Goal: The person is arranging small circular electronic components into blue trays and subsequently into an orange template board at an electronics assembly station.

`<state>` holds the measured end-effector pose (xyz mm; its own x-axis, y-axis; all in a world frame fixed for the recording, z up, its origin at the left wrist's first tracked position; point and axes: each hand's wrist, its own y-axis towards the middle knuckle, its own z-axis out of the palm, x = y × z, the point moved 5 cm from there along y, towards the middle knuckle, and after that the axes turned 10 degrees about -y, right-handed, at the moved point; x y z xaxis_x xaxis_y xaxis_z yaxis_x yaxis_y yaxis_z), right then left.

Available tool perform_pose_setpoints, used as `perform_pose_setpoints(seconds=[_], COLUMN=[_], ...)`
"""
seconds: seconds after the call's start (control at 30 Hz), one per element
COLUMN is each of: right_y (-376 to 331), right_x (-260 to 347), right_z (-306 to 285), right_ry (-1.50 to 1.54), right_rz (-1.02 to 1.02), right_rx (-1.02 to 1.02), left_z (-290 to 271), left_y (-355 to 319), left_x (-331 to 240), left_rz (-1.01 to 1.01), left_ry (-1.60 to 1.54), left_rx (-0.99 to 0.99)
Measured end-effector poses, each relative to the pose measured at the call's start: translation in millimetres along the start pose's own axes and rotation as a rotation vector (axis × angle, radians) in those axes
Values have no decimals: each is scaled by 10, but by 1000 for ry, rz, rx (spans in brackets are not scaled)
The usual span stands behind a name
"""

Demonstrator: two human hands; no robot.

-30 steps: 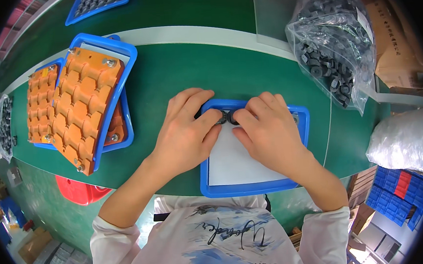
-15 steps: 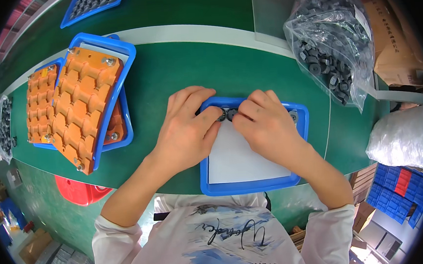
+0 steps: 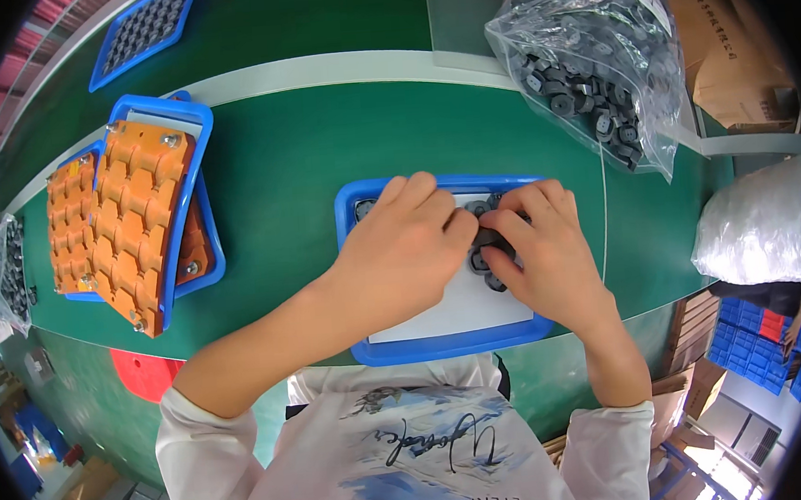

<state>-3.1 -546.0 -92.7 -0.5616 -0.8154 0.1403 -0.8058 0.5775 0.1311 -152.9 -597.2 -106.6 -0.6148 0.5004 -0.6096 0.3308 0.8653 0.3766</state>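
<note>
A blue tray (image 3: 454, 347) lined with a white sheet (image 3: 452, 316) lies on the green table in front of me. My right hand (image 3: 554, 253) is over its right side, thumb and fingers curled round a cluster of small dark grey knob-like parts (image 3: 487, 261). My left hand (image 3: 405, 250) reaches across the tray with bent fingers meeting that cluster; its fingertips are mostly hidden. Another dark part (image 3: 363, 210) sits in the tray's far left corner.
A clear plastic bag (image 3: 584, 79) of similar dark parts stands at the back right. Orange moulded plates (image 3: 142, 208) in blue trays are stacked at the left. Another blue tray (image 3: 142, 31) with rows of grey parts lies farther back. A red stool (image 3: 144, 372) is below the table edge.
Both hands were pinching round dark parts at the tray's far edge. Now they meet farther right, with a cluster of parts at the right hand. The view has shifted somewhat.
</note>
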Motion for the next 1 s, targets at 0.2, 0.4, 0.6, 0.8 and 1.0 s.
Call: perform_pose_setpoints(seconds=[0.2,0.4,0.6,0.8,1.0], right_y=[60,-1,-7,142,61], right_x=[110,81,449,527,629], right_z=[119,-87,77,113,316], right_ry=[63,179,302,156,69], right_rz=[14,-30,-291,-141,-169], right_rx=[-109,-150,52,-149,-68], left_z=[11,-33,-220,-367,-337], left_y=[26,-211,-728,-749,-795], left_x=[-46,-145,-99,21,16], left_rz=[2,-63,-218,-264,-211], left_ry=[29,-24,106,280,167], left_rx=[-8,-48,-112,-224,-171])
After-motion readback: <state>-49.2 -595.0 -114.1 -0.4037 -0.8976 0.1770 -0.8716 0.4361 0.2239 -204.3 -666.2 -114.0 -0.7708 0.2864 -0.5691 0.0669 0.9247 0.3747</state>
